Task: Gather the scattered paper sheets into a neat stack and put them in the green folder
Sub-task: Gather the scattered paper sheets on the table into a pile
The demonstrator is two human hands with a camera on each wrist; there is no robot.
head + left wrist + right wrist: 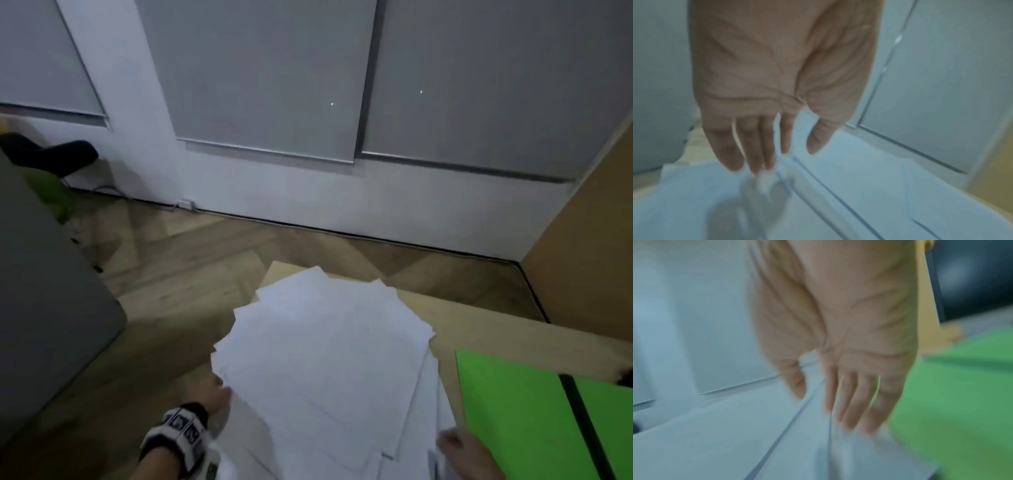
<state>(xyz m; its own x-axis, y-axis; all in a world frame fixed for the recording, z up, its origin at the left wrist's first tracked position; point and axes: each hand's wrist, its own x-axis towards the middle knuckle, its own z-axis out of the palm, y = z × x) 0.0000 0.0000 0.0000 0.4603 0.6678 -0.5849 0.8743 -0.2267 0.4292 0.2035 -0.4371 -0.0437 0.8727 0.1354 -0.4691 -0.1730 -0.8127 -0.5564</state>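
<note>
A fanned pile of white paper sheets (325,359) lies on the light wooden table (496,325), its corners sticking out unevenly. My left hand (219,394) touches the pile's left edge; in the left wrist view its fingers (756,146) are straight, with the thumb over the paper sheets (859,186). At the pile's near right corner is my right hand (459,445), also with straight fingers (855,402) along the sheets (715,434). The green folder (531,411) with a black elastic band (579,421) lies shut just right of the pile, beside my right hand (827,408). Both wrist views are blurred.
A grey upholstered piece of furniture (41,291) stands at the left. Wooden floor (205,257) lies beyond the table, ending at a white wall with grey blinds (274,85). A brown panel (589,240) rises at the right. A black object (58,154) sits far left.
</note>
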